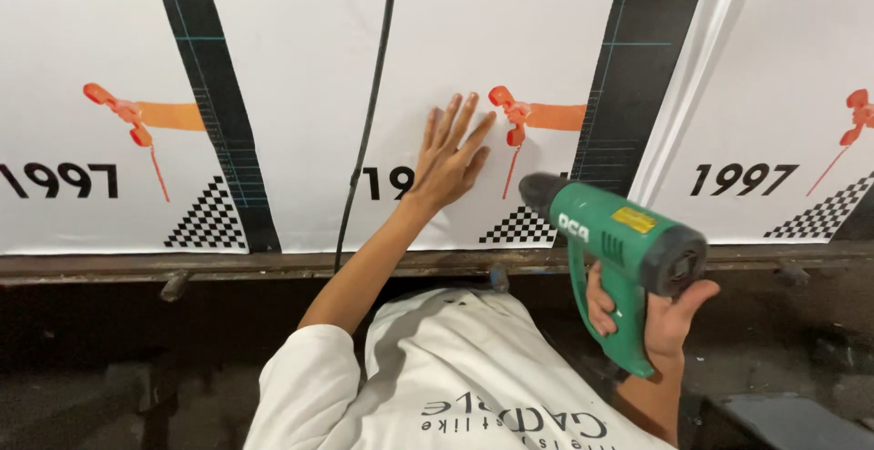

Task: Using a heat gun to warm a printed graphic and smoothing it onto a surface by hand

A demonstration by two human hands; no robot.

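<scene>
- A large white printed sheet (300, 68) is laid over a work surface whose metal front edge (182, 263) runs across the view; the sheet is carried right up to that edge.
- The left hand (448, 163) is laid flat on the sheet, near the middle of the front edge, beside an orange telephone-handset graphic (506, 113). The fingers (452, 122) are stretched out and slightly fanned, nothing being gripped; judged from the flat palm, the sheet is being pressed down and kept smooth.
- A green heat gun (619, 250) is held in the right hand (660, 313) (the fingers are wrapped round the handle, the thumb is stuck out to the side). Its dark nozzle (539, 191) is aimed at the sheet just right of the pressing hand, probably so that the patch next to the palm is warmed.
- A black cable (369, 113) is draped across the sheet from the far edge to the front edge, just left of the left hand.
- Black bands (214, 95) and chequered patches (523, 227) are printed on the sheet.
</scene>
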